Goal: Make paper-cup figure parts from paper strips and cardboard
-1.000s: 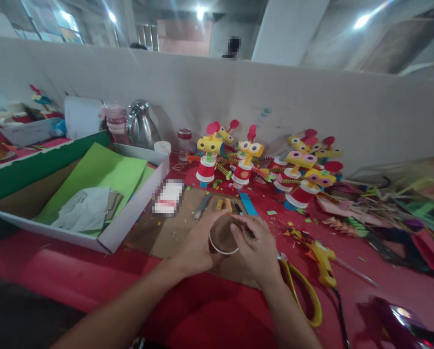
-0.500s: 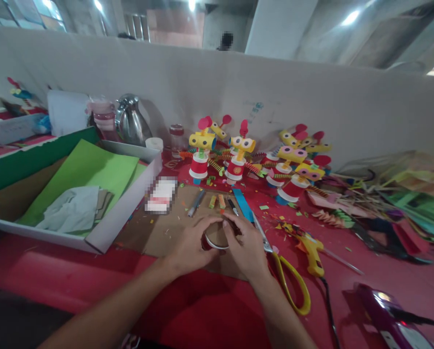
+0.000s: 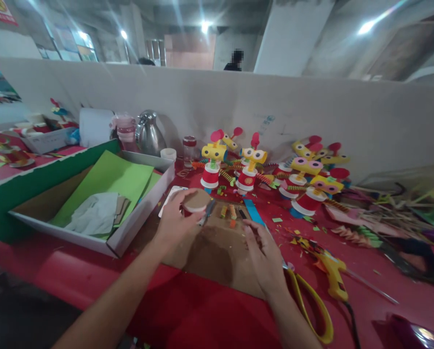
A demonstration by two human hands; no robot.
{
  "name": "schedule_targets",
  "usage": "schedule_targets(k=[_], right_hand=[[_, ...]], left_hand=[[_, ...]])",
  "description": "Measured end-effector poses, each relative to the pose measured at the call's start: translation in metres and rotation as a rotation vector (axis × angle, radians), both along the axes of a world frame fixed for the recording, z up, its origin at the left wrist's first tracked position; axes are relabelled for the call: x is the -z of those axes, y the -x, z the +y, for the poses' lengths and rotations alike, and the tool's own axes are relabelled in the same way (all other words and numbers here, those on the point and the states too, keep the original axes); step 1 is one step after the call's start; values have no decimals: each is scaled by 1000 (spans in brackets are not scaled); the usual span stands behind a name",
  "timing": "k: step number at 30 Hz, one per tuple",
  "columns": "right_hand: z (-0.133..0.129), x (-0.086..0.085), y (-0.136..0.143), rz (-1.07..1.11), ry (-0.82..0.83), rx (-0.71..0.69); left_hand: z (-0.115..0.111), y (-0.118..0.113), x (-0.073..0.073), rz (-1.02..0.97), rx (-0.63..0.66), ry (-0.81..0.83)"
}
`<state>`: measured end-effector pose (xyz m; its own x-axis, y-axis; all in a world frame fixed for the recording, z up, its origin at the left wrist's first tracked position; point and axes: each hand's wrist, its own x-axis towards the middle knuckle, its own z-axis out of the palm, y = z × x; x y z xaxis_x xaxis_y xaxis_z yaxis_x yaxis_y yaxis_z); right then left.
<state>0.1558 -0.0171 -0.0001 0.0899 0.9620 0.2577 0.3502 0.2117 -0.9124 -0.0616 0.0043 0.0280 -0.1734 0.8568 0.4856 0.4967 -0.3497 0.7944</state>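
Note:
My left hand [image 3: 176, 220] is wrapped round a paper cup [image 3: 198, 199] whose top is covered by a brown cardboard disc. It holds the cup raised over the left part of a cardboard sheet [image 3: 211, 249]. Above the sheet's right side is my right hand [image 3: 263, 252], its thumb and fingers apart and nothing seen between them. Two folded paper strips [image 3: 232, 211] lie on the sheet between the hands. A blue paper strip [image 3: 253, 211] lies beyond my right hand. Yellow-handled scissors [image 3: 322, 315] rest beside my right wrist, their blades partly covered.
Several finished cup robots [image 3: 246, 179] stand along the back wall. A box [image 3: 144, 208] with green paper stands on the left, a phone [image 3: 168, 201] close by it. To the right lie a yellow glue gun [image 3: 335, 274], its cable, and heaps of paper strips.
Both hands were on the cup; now my left hand alone has lifted it up and leftward. My right hand has let go and moved apart to the right. The camera's view has shifted.

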Motion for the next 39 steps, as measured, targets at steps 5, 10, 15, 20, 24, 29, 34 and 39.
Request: schedule_targets(k=[5,10,15,20,24,29,34,39], right_hand=[[-2,-1,3,-32,-46,28],[-1,-6,-7,-36,-168,247],[1,-9,-10,148,-150,315],[-9,-1,5,-73,-168,95],[-21,3,19,-419,-356,-225],[-26,6,23,-664,-316,-316],[-22,11,20,-685,-260,-289],[-23,16,23,-721,-190,-320]], left_hand=[[47,7,17,115,-53,50],[66,-2,37,131,-121,33],[76,0,45,157,-142,14],[55,2,30,205,-205,-48],[0,-13,15,417,-156,-161],[-70,-17,14,857,304,-80],[-89,69,-2,814,-13,-35],[-60,180,-37,1044,-483,779]])
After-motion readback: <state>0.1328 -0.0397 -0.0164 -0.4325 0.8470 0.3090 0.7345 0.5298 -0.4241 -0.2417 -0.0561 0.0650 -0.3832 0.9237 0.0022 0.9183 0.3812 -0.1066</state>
